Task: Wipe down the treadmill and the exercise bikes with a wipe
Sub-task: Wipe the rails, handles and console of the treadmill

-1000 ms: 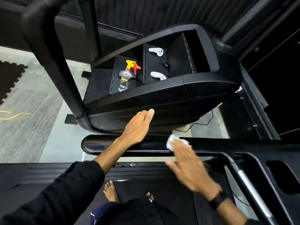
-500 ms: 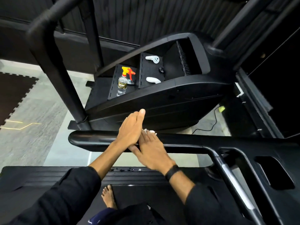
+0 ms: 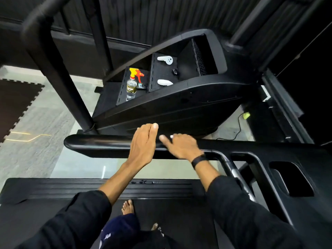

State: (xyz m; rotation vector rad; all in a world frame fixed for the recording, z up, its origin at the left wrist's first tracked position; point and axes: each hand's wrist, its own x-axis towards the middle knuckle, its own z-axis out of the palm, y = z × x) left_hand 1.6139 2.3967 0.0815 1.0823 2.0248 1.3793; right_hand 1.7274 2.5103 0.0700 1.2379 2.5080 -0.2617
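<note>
I stand on the black treadmill, and its left handrail point(image 3: 100, 144) runs across the middle of the view. My left hand point(image 3: 143, 142) rests on the rail with its fingers straight and together. Just to its right, my right hand point(image 3: 183, 146) curls over the same rail and holds a white wipe point(image 3: 171, 136) against it. Only a sliver of the wipe shows by the fingers. The thumb points toward my left hand, and a small gap separates the two hands.
Beyond the rail is another machine's black console tray point(image 3: 179, 105). It holds a spray bottle point(image 3: 132, 85) with a yellow and red trigger, a phone point(image 3: 142, 85) and two white controllers point(image 3: 166, 59). My bare feet stand on the belt point(image 3: 179, 212). A dark foam mat point(image 3: 16, 105) lies at the left.
My right hand slid the wipe left along the rail up to my left hand and now sits just beside it. My left hand has stayed on the rail.
</note>
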